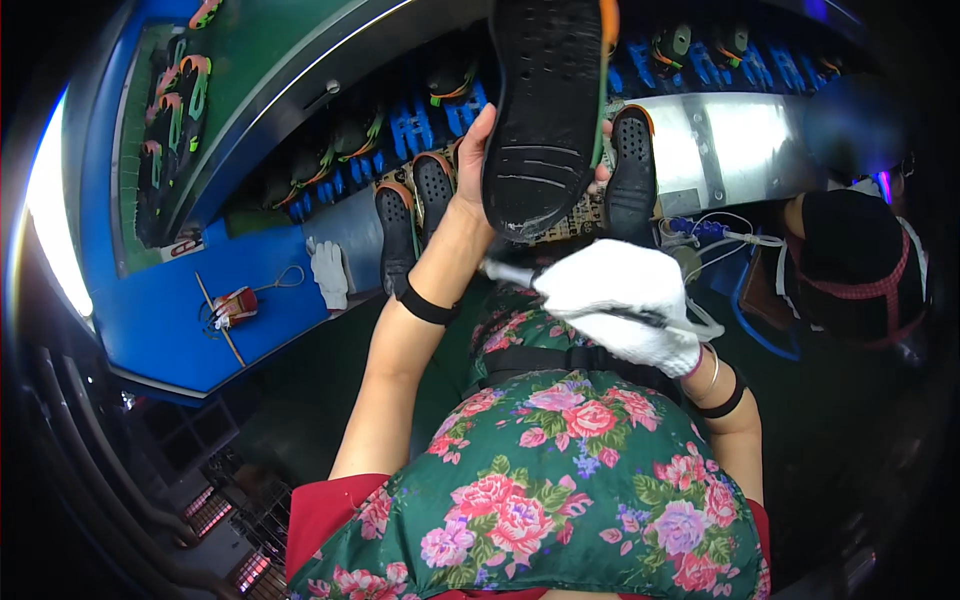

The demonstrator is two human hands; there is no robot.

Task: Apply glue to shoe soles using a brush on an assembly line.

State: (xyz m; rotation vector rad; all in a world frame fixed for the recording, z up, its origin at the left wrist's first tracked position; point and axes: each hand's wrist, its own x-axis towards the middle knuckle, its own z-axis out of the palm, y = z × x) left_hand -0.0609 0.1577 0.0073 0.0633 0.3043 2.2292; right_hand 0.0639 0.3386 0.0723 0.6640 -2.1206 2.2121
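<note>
I brace the black shoe sole (540, 125)
My left hand's (470, 185) fingers clasp its edges; my gloved right hand (622, 295) curls round a slender tool (512, 275). I'd keep its angle constant.

A single fisheye view looks steeply down from the wearer's head, with the floral apron (575, 480) at lower centre. The left hand (474, 168) and gloved right hand (625, 300) appear close, at upper centre; the blue table (150, 315) lies farther off, at left.
</note>
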